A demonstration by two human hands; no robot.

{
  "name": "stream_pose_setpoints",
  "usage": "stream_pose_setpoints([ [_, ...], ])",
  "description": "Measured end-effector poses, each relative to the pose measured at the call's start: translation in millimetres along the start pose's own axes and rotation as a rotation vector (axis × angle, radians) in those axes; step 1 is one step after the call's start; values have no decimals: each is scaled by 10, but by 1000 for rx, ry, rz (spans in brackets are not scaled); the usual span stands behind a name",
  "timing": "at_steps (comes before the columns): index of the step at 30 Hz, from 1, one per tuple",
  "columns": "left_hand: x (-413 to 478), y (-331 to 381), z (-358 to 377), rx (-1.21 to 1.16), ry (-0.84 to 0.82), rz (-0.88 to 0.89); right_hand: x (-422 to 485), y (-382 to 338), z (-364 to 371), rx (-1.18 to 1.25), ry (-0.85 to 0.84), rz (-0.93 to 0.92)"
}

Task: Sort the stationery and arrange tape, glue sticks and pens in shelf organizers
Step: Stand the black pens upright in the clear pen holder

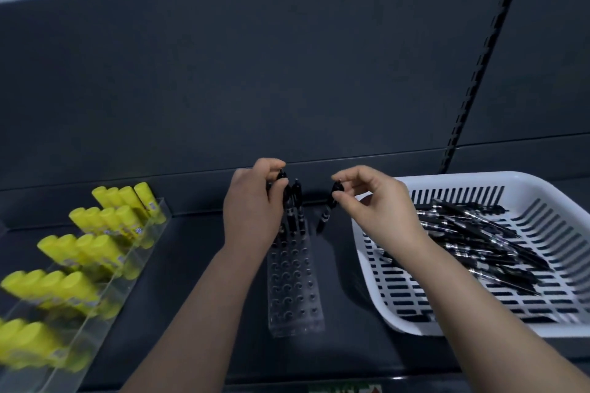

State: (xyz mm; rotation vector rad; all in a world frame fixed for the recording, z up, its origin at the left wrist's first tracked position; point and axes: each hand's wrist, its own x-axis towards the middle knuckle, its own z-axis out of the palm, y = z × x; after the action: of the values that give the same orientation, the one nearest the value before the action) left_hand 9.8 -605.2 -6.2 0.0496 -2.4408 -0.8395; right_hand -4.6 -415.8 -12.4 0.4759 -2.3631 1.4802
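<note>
A clear acrylic pen holder [295, 290] with rows of holes stands on the dark shelf between my arms. A few black pens [296, 201] stand upright in its far rows. My left hand [252, 204] grips the top of a black pen over the holder's far left corner. My right hand [370, 198] pinches another black pen [329, 207] by its top, hanging tip-down just right of the holder's far end. A white slotted basket [479, 322] on the right holds several black pens [472, 233].
A clear stepped organizer [105, 290] on the left holds rows of yellow glue sticks [92, 249]. The dark back panel [287, 73] rises behind the shelf. A slotted upright strip [479, 73] runs down it at the right.
</note>
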Motion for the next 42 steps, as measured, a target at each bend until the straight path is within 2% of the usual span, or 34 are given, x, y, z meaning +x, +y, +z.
stream_pose_setpoints([
  [6,45,-131,19,16,-21,9,38,-12,167,3,2,15],
  [11,-38,-169,42,202,-52,183,71,-29,236,-37,15,-9],
  [16,-50,-208,41,216,-11,191,129,-67,316,-14,72,-39],
  [25,-121,-322,-38,49,72,122,203,-24,523,-179,-158,17],
  [34,-186,-262,-88,25,120,130,132,-15,533,-234,-199,83],
  [39,-247,-11,4,48,103,206,1,55,129,-483,-132,-33],
  [42,-291,216,147,64,77,242,-136,178,-251,-632,-126,-10],
])
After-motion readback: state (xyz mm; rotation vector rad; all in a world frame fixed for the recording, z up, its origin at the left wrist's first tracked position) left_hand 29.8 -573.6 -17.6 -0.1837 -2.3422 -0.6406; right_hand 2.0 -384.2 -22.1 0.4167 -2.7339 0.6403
